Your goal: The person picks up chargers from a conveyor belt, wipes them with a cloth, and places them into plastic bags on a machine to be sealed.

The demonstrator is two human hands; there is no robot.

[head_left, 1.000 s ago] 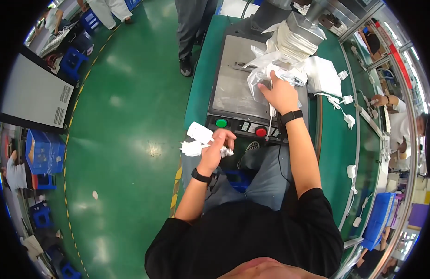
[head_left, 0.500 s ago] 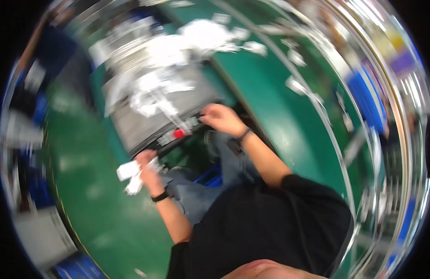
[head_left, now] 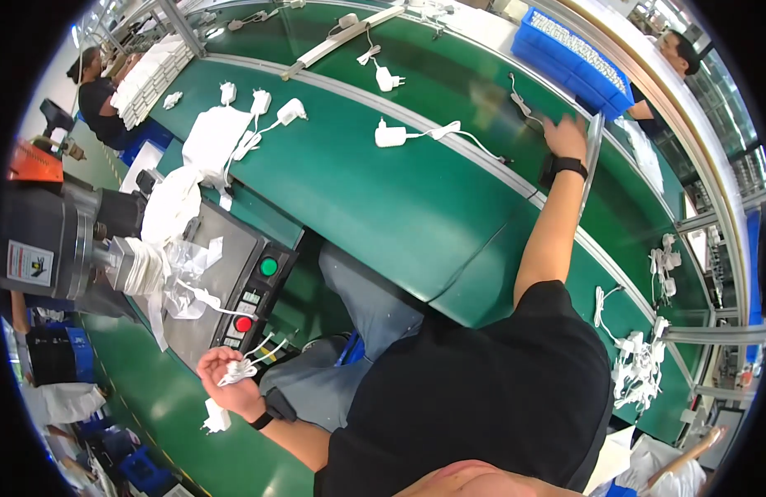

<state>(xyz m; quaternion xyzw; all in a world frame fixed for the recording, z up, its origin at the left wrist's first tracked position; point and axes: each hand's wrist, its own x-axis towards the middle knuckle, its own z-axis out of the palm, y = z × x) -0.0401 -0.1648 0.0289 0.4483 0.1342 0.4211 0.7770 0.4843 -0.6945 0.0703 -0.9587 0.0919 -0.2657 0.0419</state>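
My left hand, palm up with fingers curled, holds the coiled white cord of a power adapter. The adapter's plug body hangs below that hand, beside the front of a machine with a green button and a red button. Far to the right, my right hand reaches over the green belt. Motion smears its fingers, so their grip cannot be made out. A white cord with a dark end lies next to them. Another white adapter rests nearer, its cord trailing right.
White adapters and white bags cover the left of the green table. A blue crate full of small white parts stands beyond the belt. Tangled adapters lie at right. Other people sit at far left and far right.
My right hand has left the machine's front edge and swung far right over the belt. My left hand stays by the machine with the white adapter. The view has turned rightward.
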